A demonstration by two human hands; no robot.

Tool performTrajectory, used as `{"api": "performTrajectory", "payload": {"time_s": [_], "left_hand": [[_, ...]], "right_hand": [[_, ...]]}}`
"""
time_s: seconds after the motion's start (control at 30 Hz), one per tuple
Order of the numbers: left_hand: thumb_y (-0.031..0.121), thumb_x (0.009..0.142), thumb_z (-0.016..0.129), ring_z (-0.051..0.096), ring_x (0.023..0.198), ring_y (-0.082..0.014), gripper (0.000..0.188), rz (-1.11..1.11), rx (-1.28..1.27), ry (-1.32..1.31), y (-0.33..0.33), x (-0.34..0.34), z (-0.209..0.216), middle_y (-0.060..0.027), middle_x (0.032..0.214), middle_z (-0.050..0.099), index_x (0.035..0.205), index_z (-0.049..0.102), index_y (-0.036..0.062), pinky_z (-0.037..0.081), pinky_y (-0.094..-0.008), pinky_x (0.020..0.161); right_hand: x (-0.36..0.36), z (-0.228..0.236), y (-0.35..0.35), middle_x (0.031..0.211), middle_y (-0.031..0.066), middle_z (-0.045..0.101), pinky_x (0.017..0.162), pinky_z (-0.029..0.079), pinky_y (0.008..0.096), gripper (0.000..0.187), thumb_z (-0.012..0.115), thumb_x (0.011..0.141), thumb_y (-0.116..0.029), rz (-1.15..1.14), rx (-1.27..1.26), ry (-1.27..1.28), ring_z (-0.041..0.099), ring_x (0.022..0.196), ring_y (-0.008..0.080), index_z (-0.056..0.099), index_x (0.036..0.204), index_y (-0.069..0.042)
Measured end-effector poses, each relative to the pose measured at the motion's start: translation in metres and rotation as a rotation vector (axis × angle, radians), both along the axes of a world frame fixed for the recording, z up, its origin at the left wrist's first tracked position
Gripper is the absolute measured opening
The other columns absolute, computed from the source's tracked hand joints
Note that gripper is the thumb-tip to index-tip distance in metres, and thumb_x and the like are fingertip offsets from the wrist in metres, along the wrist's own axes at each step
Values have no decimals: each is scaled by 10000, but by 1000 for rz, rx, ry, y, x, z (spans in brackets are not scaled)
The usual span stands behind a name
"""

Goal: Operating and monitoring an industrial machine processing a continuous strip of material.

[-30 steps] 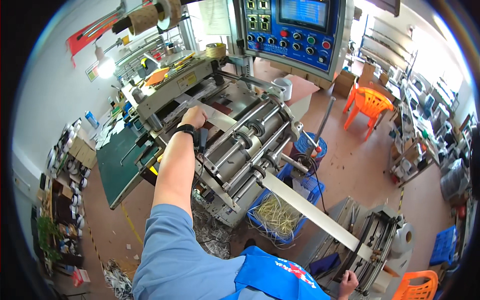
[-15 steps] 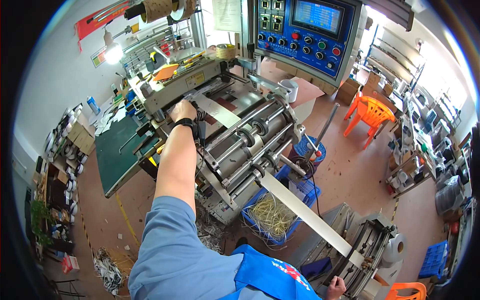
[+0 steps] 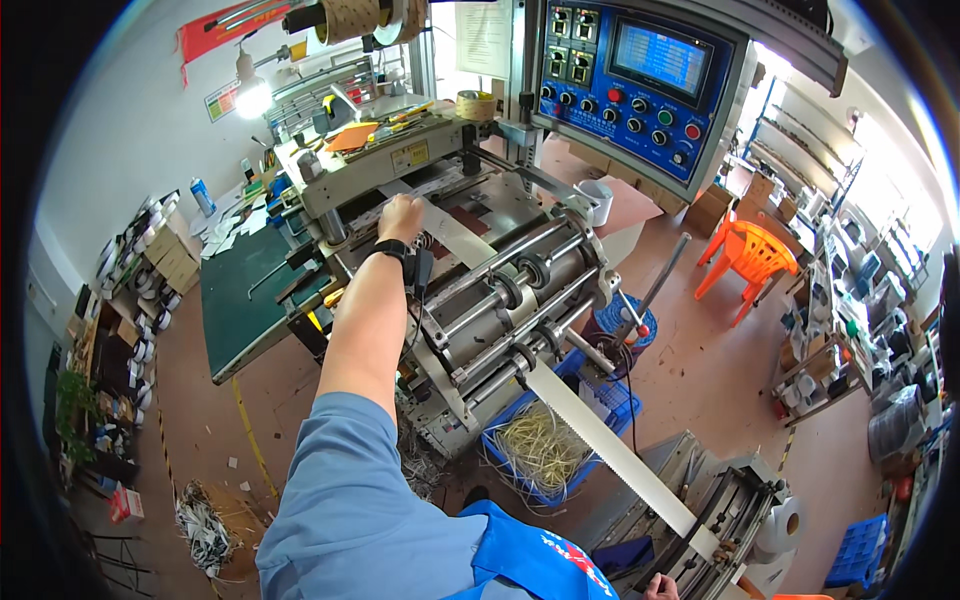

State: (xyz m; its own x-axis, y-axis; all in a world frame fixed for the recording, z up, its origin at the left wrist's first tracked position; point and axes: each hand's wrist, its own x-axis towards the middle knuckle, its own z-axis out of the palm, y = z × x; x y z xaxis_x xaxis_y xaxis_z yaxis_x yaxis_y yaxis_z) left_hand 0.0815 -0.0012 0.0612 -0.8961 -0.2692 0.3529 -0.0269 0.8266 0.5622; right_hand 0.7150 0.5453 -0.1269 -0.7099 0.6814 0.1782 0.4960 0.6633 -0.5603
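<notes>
My left arm stretches forward over the machine. My left hand (image 3: 400,218) is closed beside the pale strip (image 3: 455,238) on the metal bed; whatever its fingers grip is hidden under the hand. The strip passes toward the machine's rollers (image 3: 520,280), and a length with a serrated edge (image 3: 610,450) slopes from them to a lower unit (image 3: 735,525) at the right. My right hand (image 3: 660,588) shows only in part at the bottom edge, near that unit. Its fingers look curled, and I cannot make out what they hold.
A blue control panel (image 3: 630,95) hangs over the far side. Below the rollers stands a blue crate (image 3: 495,445) of tangled strips. A metal bar (image 3: 665,275) juts up beside the rollers. An orange chair (image 3: 750,258) and a cluttered bench (image 3: 830,370) stand at the right.
The whole view has shifted slightly, with the machine now further right and lower. My left hand stays by the strip with its fingers curled. Less of my right hand shows at the bottom edge.
</notes>
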Motion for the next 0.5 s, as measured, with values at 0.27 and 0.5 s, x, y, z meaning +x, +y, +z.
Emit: {"api": "performTrajectory", "payload": {"time_s": [0.27, 0.5], "left_hand": [[231, 773, 571, 647, 994, -369, 277, -2, -47, -27, 13, 14, 8, -199, 1011, 689, 942, 733, 82, 514, -404, 884], [217, 737, 649, 682, 910, -330, 235, -188, 17, -251, 28, 22, 7, -163, 922, 713, 921, 745, 109, 537, -402, 831]], "right_hand": [[5, -10, 4, 820, 155, 691, 695, 502, 406, 249, 637, 890, -280, -30, 21, -24, 637, 749, 328, 710, 885, -42], [5, -17, 6, 801, 149, 692, 669, 504, 405, 261, 661, 873, -295, -45, 64, 18, 637, 712, 311, 711, 868, -39]]}}
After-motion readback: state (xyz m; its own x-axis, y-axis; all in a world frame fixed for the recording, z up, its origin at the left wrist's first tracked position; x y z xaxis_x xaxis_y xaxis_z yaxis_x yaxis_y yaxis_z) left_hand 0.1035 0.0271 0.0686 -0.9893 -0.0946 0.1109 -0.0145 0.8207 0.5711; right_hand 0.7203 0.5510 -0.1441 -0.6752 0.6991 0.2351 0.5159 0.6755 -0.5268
